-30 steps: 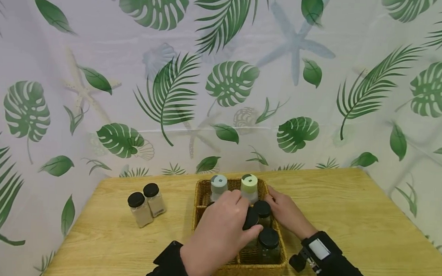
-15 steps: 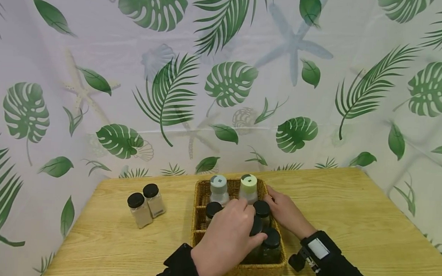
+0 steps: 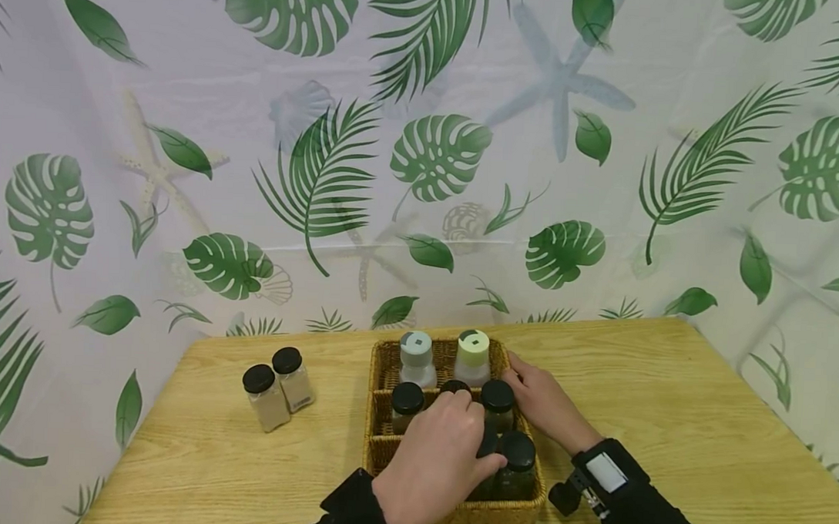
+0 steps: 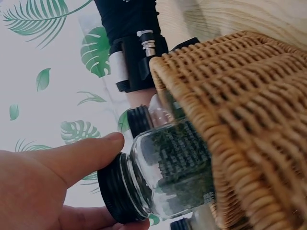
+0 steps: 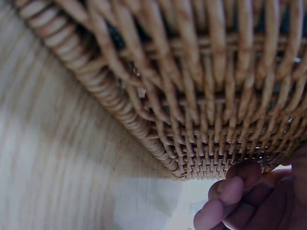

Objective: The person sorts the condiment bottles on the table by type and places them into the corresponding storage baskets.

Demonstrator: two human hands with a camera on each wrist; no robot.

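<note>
A wicker basket (image 3: 501,519) with compartments stands on the table. My left hand (image 3: 436,459) is over its front right compartment. Thumb and fingers pinch the black lid of a glass jar (image 4: 180,165) with dark green flakes and a printed label. In the left wrist view, this jar sits partly inside the basket's rim. Beside it in the head view stands another black-lidded jar (image 3: 516,466). My right hand (image 3: 543,397) holds the basket's right side near the back corner. In the right wrist view its curled fingers (image 5: 230,191) lie against the woven wall.
The basket's back row has a bottle with a pale blue cap (image 3: 416,347) and one with a yellow-green cap (image 3: 473,349). More black-lidded jars (image 3: 408,400) fill the middle row. Two jars of pale powder (image 3: 269,407) stand on the table (image 3: 198,455) at left.
My left hand has shifted right and slightly down with the jar. Middle-row jar lids it covered now show behind it. My right hand stays on the basket.
</note>
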